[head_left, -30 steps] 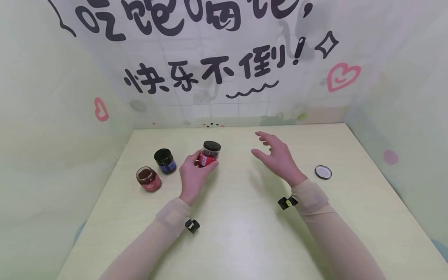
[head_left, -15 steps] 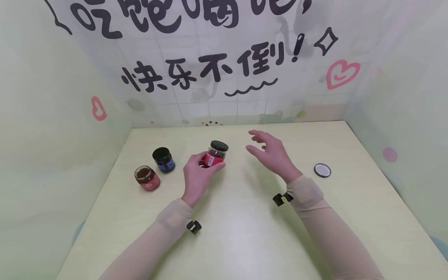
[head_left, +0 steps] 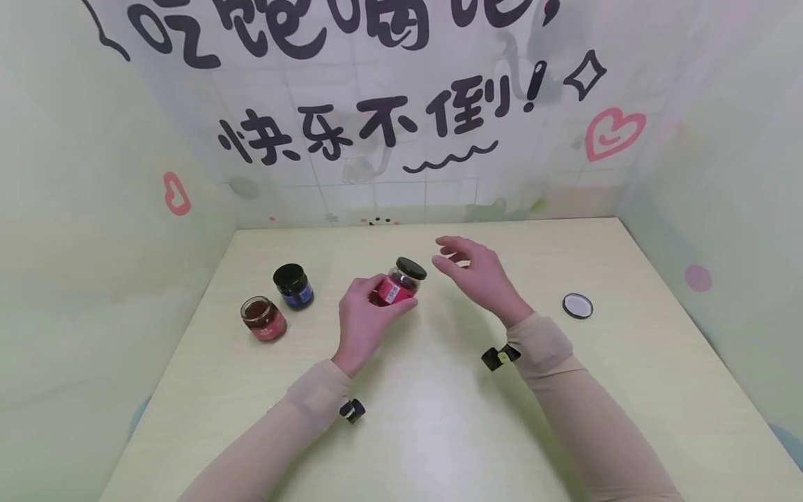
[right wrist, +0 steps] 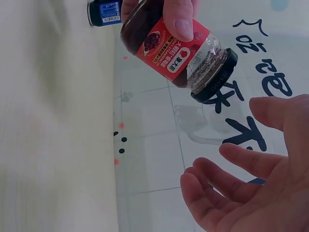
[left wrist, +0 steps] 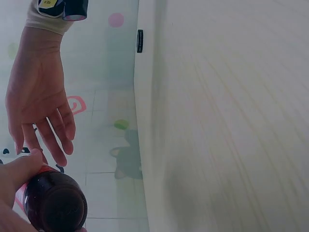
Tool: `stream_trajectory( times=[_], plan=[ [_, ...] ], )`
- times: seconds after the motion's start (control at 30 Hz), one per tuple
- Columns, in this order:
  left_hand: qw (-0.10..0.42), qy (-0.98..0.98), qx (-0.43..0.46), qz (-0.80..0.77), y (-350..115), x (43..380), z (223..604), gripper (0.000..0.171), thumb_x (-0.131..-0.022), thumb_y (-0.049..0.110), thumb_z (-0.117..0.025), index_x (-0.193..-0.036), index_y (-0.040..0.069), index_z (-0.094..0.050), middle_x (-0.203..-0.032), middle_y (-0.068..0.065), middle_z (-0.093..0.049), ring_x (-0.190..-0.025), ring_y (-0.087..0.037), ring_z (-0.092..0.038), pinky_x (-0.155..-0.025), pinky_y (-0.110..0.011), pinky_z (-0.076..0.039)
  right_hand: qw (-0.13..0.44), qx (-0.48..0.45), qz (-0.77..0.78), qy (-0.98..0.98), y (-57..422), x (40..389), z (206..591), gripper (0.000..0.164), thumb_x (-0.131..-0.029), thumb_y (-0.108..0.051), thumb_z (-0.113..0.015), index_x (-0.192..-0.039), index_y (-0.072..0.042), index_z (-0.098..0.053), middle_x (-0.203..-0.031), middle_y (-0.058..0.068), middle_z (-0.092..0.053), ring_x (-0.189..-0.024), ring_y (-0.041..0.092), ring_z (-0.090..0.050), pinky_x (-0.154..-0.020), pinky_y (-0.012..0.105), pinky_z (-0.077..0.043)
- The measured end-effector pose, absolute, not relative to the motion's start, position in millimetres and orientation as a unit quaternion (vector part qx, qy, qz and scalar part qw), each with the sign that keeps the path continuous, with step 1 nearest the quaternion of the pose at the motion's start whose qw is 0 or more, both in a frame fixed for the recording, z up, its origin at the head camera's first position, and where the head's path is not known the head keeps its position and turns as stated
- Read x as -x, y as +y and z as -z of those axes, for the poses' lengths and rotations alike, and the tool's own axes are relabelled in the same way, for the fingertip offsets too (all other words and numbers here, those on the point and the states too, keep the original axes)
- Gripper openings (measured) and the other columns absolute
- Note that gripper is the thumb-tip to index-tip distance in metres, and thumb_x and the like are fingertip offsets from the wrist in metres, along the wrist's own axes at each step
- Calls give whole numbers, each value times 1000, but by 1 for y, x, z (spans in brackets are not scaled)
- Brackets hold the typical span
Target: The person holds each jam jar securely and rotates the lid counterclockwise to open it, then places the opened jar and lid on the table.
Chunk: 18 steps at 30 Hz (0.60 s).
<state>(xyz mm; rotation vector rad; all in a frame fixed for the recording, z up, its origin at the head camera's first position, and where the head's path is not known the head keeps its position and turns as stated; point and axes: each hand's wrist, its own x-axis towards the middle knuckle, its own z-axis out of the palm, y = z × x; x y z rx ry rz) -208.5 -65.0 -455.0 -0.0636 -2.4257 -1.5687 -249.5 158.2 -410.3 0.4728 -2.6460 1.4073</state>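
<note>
My left hand (head_left: 362, 321) grips a glass jar with a red label (head_left: 396, 288), raised off the table and tilted with its top to the right. A black lid (right wrist: 218, 77) sits on the jar's mouth, and dark contents show through the glass in the right wrist view. The jar's dark base (left wrist: 60, 205) faces the left wrist camera. Just right of the lid, my right hand (head_left: 479, 275) hovers with fingers loosely bent and thumb apart. It holds nothing and does not touch the jar.
On the table's left stand an uncovered red-labelled jar (head_left: 265, 321) and a dark jar with a blue label (head_left: 293, 287). A loose lid (head_left: 577, 305) lies on the right, pale inside facing up. Printed walls enclose the pale table (head_left: 426, 418) at the back and sides.
My left hand has carried the jar rightward and tipped its lid end to the right. My right hand has shifted left, so the gap between lid and fingers is smaller.
</note>
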Motion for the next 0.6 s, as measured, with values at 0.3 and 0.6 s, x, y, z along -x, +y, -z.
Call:
stream_trajectory(
  times=[0.3, 0.6],
  plan=[
    [134, -854, 49, 500, -58, 201, 453, 61, -71, 42, -92, -121, 14, -72, -107, -3, -57, -99, -20, -59, -81, -35, -58, 18, -155, -463, -873, 154, 246, 409, 54, -95, -60, -59, -135, -24, -63, -117, -2, -66, -104, 21, -62, -81, 43, -54],
    [150, -871, 77, 461, -53, 195, 453, 58, -74, 42, -90, -122, 15, -71, -110, -1, -63, -100, -19, -58, -81, -38, -56, -12, -155, -461, -874, 150, 242, 410, 50, -91, -67, -59, -121, -29, -69, -101, -5, -70, -88, 18, -64, -69, 41, -54]
  ],
)
